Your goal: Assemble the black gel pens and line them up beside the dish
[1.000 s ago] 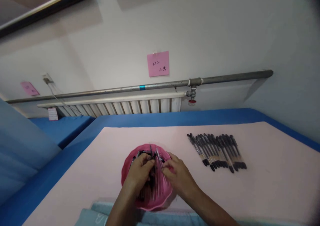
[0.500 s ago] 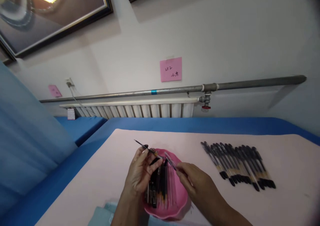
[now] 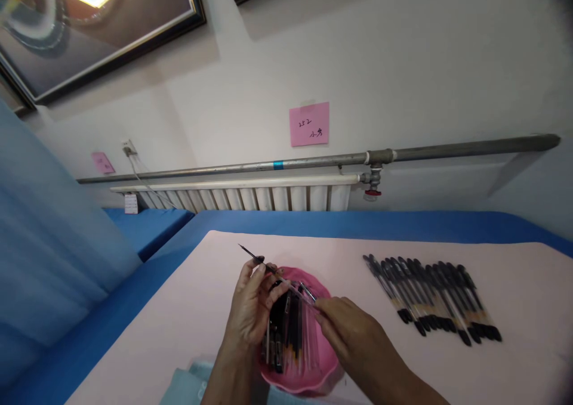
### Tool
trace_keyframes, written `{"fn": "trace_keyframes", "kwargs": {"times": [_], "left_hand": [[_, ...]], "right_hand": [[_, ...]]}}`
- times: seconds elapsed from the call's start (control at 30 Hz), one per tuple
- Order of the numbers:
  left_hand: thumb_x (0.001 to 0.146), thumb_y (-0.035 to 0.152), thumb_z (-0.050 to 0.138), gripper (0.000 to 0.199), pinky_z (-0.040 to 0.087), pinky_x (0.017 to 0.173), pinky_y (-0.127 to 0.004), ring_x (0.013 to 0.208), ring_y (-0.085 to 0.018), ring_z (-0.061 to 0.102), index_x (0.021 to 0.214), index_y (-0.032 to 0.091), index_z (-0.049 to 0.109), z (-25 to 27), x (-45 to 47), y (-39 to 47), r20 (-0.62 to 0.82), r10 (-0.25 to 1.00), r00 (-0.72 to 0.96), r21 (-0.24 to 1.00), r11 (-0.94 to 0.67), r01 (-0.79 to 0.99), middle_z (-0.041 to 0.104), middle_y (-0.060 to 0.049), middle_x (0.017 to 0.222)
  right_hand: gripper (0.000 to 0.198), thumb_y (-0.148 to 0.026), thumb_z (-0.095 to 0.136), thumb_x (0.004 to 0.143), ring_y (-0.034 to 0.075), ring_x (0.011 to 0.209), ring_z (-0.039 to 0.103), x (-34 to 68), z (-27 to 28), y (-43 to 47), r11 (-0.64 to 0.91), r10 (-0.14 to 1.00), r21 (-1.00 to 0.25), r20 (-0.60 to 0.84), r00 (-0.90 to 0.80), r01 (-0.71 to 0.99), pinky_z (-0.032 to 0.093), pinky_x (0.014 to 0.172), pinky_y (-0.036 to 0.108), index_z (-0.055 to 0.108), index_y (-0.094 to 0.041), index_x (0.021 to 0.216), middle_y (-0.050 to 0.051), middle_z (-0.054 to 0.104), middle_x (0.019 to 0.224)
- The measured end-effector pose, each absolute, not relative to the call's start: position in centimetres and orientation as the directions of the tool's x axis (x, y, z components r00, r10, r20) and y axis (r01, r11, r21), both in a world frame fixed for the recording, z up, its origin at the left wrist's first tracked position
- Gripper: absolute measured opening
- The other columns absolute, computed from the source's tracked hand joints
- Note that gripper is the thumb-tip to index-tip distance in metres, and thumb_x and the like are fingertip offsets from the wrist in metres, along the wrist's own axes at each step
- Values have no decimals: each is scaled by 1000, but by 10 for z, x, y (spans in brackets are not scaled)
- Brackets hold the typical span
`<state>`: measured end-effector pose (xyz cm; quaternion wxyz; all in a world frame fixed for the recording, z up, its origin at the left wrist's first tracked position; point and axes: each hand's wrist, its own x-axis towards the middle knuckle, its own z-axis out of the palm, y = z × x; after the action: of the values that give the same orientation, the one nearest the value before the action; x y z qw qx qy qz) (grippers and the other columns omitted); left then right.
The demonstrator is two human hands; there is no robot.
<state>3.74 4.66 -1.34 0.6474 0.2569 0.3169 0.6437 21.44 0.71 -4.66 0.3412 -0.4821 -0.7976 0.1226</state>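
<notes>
My left hand [image 3: 250,309] pinches a black ink refill [image 3: 250,254], its thin tip pointing up and left. My right hand [image 3: 349,327] grips a clear pen barrel [image 3: 307,291] at the refill's tail end. The two are nearly in line; whether the tail is inside the barrel I cannot tell. Both hands are above a pink scalloped bowl [image 3: 329,357]. In it lie black pen caps [image 3: 278,351] and several refills [image 3: 308,339] with clear tails, partly hidden by my left hand.
Assembled black-capped pens [image 3: 430,297] lie in a slanted row on the pink sheet [image 3: 188,309] to the right. A light blue cloth [image 3: 181,387] is at the near edge. Behind stand a radiator [image 3: 277,197] and a pipe [image 3: 430,152]; a blue curtain [image 3: 54,256] hangs left.
My right hand has tilted the clear barrel, bringing its end against or near the refill's tail. My left hand keeps hold of the refill. The view has shifted slightly.
</notes>
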Motion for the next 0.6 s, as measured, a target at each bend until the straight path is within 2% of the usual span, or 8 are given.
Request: {"fn": "trace_keyframes", "kwargs": {"times": [0.13, 0.33, 0.6], "left_hand": [[70, 22, 70, 27, 56, 70, -33, 73, -13, 63, 90, 19, 51, -13, 37, 46, -72, 997, -25, 756, 38, -654, 63, 1, 78], [67, 24, 72, 31, 56, 68, -32, 71, -13, 63, 90, 19, 51, -10, 38, 45, -77, 996, -47, 780, 31, -625, 63, 0, 78], [68, 27, 71, 29, 55, 69, -34, 68, -11, 61, 89, 19, 52, -12, 36, 46, -34, 998, -56, 815, -5, -580, 63, 1, 79]], "right_hand": [[19, -28, 40, 91, 20, 79, 60, 214, -47, 7, 500, 857, -518, 413, -308, 695, 49, 69, 36, 59, -25, 93, 4, 65, 85], [16, -28, 43, 89, 20, 78, 60, 213, -45, 6, 481, 869, -576, 411, -275, 661, 49, 68, 35, 59, -27, 92, 2, 65, 84], [15, -28, 42, 90, 19, 76, 59, 212, -42, 6, 427, 903, -625, 335, -270, 653, 48, 67, 34, 57, -26, 87, 1, 63, 82]]}}
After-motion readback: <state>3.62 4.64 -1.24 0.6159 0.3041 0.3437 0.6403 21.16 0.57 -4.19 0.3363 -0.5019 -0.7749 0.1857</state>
